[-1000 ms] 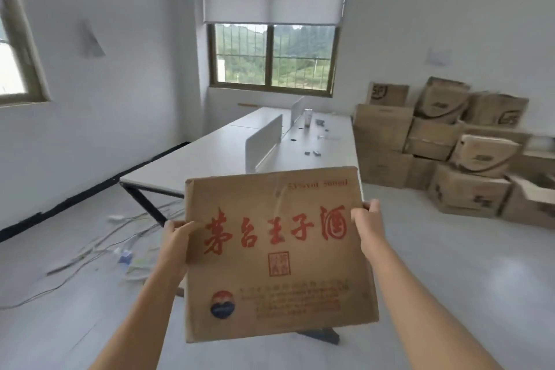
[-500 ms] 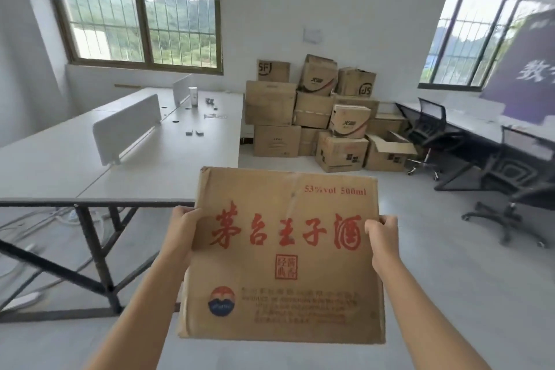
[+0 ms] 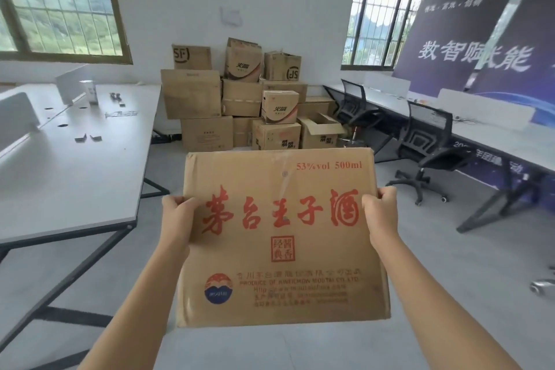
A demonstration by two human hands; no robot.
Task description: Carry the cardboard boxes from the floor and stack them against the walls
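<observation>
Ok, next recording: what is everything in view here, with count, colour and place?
carried box: one, brown with red lettering, held at centre.
stacked boxes: roughly a dozen, brown, piled against the far wall.
left desk: one, white top, dark frame, left side.
right desk: one, white, right side.
office chairs: two, black, at the right desk.
banners: two, dark purple, behind the right desk.
windows: two, dark frames, flanking the pile.
left hand: one, grips the box's left edge.
right hand: one, grips the box's right edge.

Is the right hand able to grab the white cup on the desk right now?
Probably not. The right hand grips the cardboard box, and the white cup stands far off on the left desk.
</observation>
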